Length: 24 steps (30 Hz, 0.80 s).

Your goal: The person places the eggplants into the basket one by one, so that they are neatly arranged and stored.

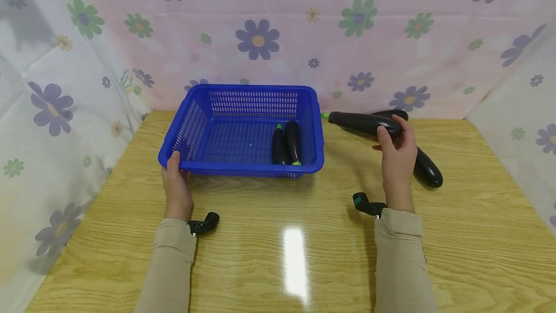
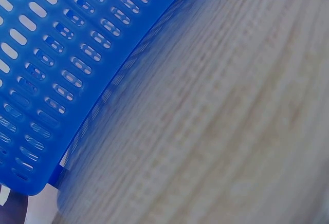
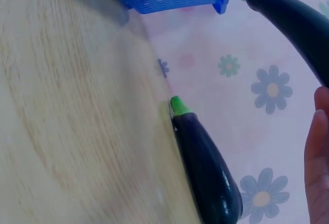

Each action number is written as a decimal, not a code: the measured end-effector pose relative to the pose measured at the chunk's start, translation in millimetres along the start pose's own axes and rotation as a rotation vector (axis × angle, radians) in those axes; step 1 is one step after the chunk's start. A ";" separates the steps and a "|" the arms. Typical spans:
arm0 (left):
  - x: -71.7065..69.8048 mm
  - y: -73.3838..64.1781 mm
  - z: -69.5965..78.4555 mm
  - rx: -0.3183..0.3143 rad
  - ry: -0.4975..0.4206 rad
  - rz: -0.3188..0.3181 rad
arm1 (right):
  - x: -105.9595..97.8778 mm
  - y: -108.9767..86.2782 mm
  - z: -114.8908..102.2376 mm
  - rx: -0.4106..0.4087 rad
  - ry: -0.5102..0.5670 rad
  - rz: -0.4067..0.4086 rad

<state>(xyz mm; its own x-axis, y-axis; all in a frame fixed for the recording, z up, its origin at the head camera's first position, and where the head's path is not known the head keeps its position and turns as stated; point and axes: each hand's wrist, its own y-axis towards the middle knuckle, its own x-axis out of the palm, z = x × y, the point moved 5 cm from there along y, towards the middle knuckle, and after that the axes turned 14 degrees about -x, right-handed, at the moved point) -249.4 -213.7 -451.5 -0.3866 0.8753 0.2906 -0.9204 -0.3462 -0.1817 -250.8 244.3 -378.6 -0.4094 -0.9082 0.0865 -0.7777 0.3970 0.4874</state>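
My left hand (image 1: 175, 185) grips the near left corner of a blue plastic basket (image 1: 243, 169), thumb over the rim. Two dark eggplants lie inside at its right end, a slimmer eggplant (image 1: 279, 148) beside a fuller eggplant (image 1: 293, 140). In my right hand (image 1: 399, 151) is another eggplant (image 1: 358, 122), held by its thick end above the table. Its green stem tip points left at the basket's right side. Behind and below that hand lie a partly hidden eggplant (image 1: 394, 113) near the back and one more eggplant (image 1: 427, 168) to the right.
The wood-grain table (image 1: 339, 255) reaches back to a pink flowered cloth (image 1: 295, 23) hanging behind it. White flowered cloth stands at both sides. A small black camera (image 1: 204, 223) is strapped to the left wrist, and a similar camera (image 1: 367, 204) to the right.
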 end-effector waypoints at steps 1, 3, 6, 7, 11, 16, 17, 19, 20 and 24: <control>-0.1 -0.2 -0.1 -0.002 -0.001 0.001 | 0.6 -0.3 -1.6 -0.006 0.012 0.001; -0.2 -0.4 -0.3 -0.004 -0.004 0.003 | 1.5 -0.1 -2.3 -0.014 0.043 0.003; 0.0 -0.9 0.0 -0.003 -0.008 0.003 | 3.4 1.1 -0.4 -0.022 0.079 0.000; -0.1 -1.2 -0.1 -0.002 -0.007 0.005 | 4.4 1.2 -0.1 -0.025 0.087 -0.004; 0.0 -1.2 -0.2 0.006 -0.007 0.005 | 11.3 -0.2 -7.3 -0.042 0.085 -0.030; -0.1 -0.7 0.0 0.019 -0.008 0.002 | 20.6 -4.5 -18.1 -0.051 0.062 -0.071; -0.1 -0.6 -0.1 0.019 -0.002 0.003 | 22.2 -5.2 -19.4 -0.056 0.051 -0.081; -0.2 -0.2 -0.3 0.018 0.004 0.004 | 25.3 -6.4 -21.5 -0.064 0.036 -0.096; -0.4 0.1 -0.6 0.018 0.008 0.004 | 26.8 -6.9 -22.6 -0.071 0.030 -0.102; -1.0 0.4 -1.3 0.013 0.020 0.008 | 32.2 -8.9 -26.0 -0.089 0.012 -0.122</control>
<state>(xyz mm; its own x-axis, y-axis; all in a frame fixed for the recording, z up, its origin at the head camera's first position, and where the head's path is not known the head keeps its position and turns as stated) -249.3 -214.3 -453.0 -0.3929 0.8791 0.2699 -0.9180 -0.3575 -0.1717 -244.7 208.0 -357.5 -0.3087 -0.9506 0.0318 -0.7755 0.2710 0.5703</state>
